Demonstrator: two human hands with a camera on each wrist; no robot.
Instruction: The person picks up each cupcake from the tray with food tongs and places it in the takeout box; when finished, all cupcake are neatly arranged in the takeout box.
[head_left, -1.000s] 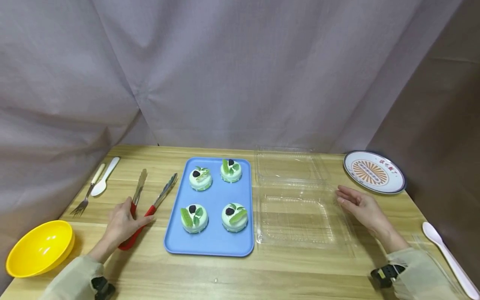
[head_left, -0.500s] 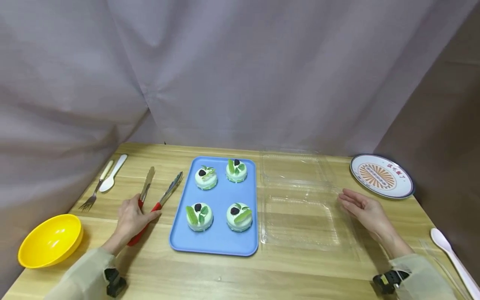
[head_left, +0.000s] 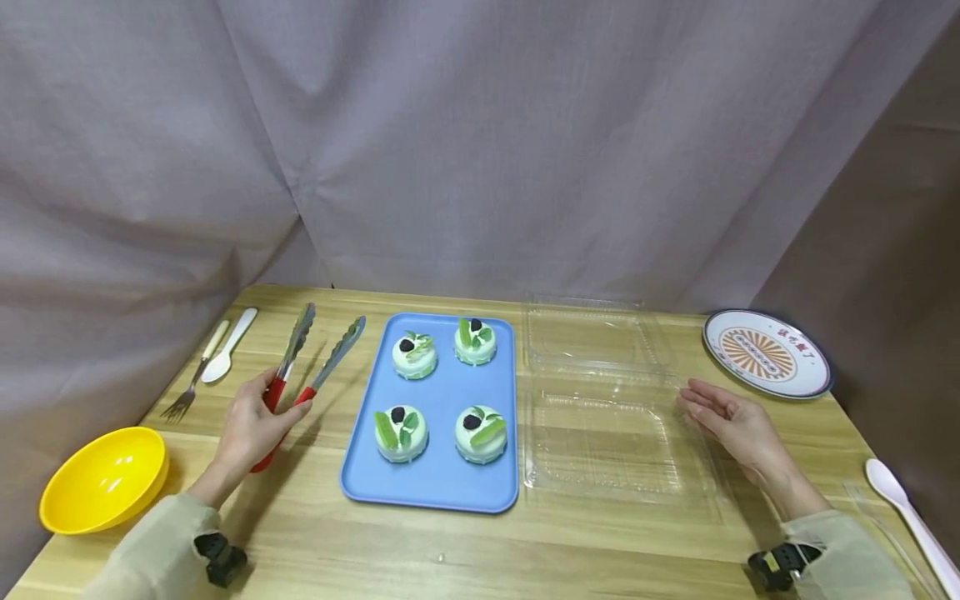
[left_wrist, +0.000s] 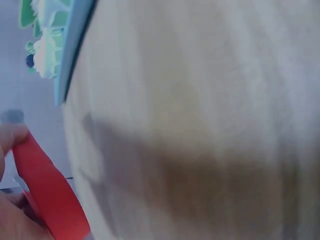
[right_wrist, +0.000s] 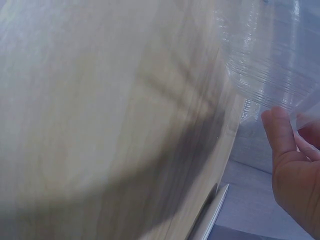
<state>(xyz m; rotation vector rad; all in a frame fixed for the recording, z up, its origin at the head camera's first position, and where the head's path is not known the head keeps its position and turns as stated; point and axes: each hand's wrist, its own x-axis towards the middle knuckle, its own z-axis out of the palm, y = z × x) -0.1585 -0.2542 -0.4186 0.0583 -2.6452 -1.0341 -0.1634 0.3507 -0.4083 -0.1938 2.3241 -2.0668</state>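
Note:
My left hand grips a pair of metal tongs by the red handles. Their two arms stand spread apart and tilt up off the table, left of a blue tray. Several small round green-and-white cakes sit on that tray, topped with a dark berry and green slices. In the left wrist view part of the red handle shows between thumb and fingers. My right hand pinches the right edge of a clear plastic clamshell container, whose lid lies folded back.
A yellow bowl, a fork and a white spoon lie at the left. At the right are a patterned plate and a long white spoon. Grey cloth hangs behind the wooden table.
The left hand has lifted the tongs' tips off the table, and their shadow now falls apart from them. The right hand stays at the container's edge. The whole view has shifted slightly.

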